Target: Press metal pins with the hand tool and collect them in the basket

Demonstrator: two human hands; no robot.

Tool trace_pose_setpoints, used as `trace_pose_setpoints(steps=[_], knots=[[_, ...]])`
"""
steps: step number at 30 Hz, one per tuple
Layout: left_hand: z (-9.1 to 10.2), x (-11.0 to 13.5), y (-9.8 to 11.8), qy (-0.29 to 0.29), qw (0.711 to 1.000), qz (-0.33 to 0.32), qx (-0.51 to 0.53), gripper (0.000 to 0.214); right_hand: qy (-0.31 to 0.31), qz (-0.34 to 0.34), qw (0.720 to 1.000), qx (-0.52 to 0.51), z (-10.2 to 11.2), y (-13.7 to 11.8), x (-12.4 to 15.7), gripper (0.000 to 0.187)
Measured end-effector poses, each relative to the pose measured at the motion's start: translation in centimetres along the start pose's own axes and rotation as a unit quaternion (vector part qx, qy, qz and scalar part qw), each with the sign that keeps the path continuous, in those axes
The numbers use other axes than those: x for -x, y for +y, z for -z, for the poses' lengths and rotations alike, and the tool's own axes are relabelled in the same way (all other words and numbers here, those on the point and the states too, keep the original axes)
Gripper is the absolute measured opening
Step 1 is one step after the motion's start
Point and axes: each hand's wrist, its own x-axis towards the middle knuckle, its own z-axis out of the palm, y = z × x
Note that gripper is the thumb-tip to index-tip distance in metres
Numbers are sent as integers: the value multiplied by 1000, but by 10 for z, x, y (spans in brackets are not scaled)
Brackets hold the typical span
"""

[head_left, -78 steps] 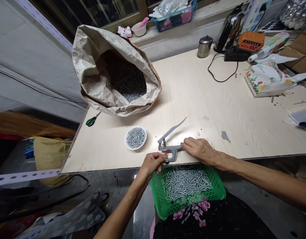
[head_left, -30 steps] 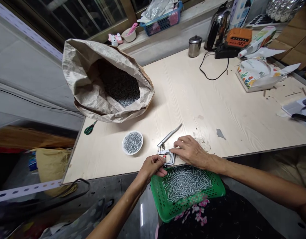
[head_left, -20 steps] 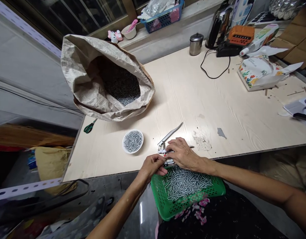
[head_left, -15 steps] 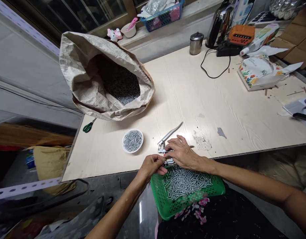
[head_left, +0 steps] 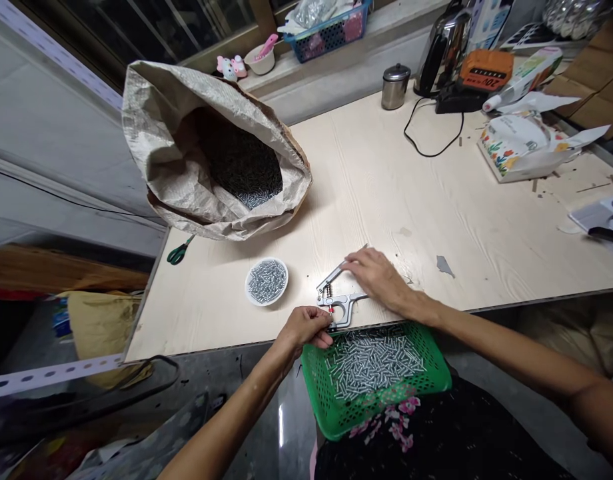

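Note:
Silver hand-press pliers [head_left: 344, 303] lie at the table's front edge, their long upper handle raised, with a spring and a small red part near the jaw. My right hand [head_left: 379, 277] has its fingers closed over the upper handle. At the jaw, my left hand [head_left: 309, 328] pinches with thumb and fingertips; whatever is between them is too small or hidden to make out. Just below, a green plastic basket [head_left: 319, 407] holds many small metal cylindrical pieces [head_left: 374, 367]. To the left of the pliers stands a white bowl [head_left: 248, 293] full of similar, smaller-looking metal pieces [head_left: 267, 280].
A large open woven sack [head_left: 156, 133] with metal pieces inside stands at the back left. Green-handled scissors [head_left: 177, 253] lie by the left edge. Toward the back right are a metal canister [head_left: 394, 87], a kettle [head_left: 441, 50], an orange battery [head_left: 486, 70] and a tissue pack [head_left: 521, 143].
My right hand has moved from the jaw up and right onto the raised handle, uncovering the pliers' body. My left hand stays pinched at the jaw.

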Motion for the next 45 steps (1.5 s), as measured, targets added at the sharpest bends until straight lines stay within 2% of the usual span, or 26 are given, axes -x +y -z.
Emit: trace_pose_setpoints(steps=[3, 6, 10, 13, 14, 15, 18, 20, 22, 27, 30, 32, 33, 34, 35, 37, 38, 39, 41, 43, 45], knots=[[0, 0, 1, -7, 1000, -4, 2, 16, -33, -3, 996, 85, 4, 26, -16, 26], [1, -1, 0, -5, 1000, -7, 5, 16, -67, 30, 992, 104, 2, 41, -30, 24], [3, -4, -3, -18, 1000, -2, 9, 19, -62, 39, 992, 98, 0, 44, -39, 26], [3, -5, -4, -16, 1000, 0, 11, 19, -91, 43, 992, 71, 8, 43, -36, 24], [3, -4, -3, -11, 1000, 1, 10, 18, -109, 56, 991, 57, 12, 43, -33, 28], [2, -4, -2, -6, 1000, 1, 11, 18, -129, 73, 988, 43, 16, 44, -30, 40], [0, 0, 1, 2, 1000, -1, 17, 17, -176, 114, 978, 21, 27, 47, -18, 89], [-2, 3, 3, 2, 1000, -1, 20, 17, -192, 127, 973, 19, 31, 49, -11, 102], [-3, 4, 4, 4, 1000, 2, 18, 16, -196, 134, 971, 11, 34, 49, -7, 101], [-4, 0, 3, 1, 1000, -3, 16, 17, -190, 136, 972, -33, 39, 44, -6, 81], [-2, -1, 0, -3, 1000, -4, 4, 22, -188, 133, 972, -47, 44, 40, -3, 78], [-1, 1, -2, 3, 999, -12, -39, 24, -183, 130, 972, -62, 46, 37, 1, 76], [-2, 3, -3, 28, 996, -37, -80, 24, -180, 126, 973, -73, 47, 36, 3, 74], [-3, 6, -4, 71, 985, -80, -133, 23, -175, 121, 973, -86, 48, 35, 5, 74], [-6, 8, -4, 127, 963, -139, -192, 22, -172, 113, 974, -97, 48, 34, 6, 73], [-14, 9, -2, 228, 884, -278, -300, 18, -166, 95, 976, -107, 47, 32, 9, 76], [-19, 7, 1, 250, 840, -341, -340, 19, -165, 88, 977, -104, 46, 31, 10, 78], [-24, 2, 5, 248, 804, -392, -372, 26, -167, 83, 978, -98, 45, 30, 11, 80], [-32, -12, 14, 202, 755, -461, -420, 47, -168, 68, 980, -80, 43, 28, 13, 85], [-36, -26, 24, 156, 731, -484, -455, 59, -167, 47, 983, -60, 42, 26, 14, 85], [-36, -36, 31, 132, 721, -479, -483, 61, -163, 25, 985, -41, 44, 25, 15, 77]])
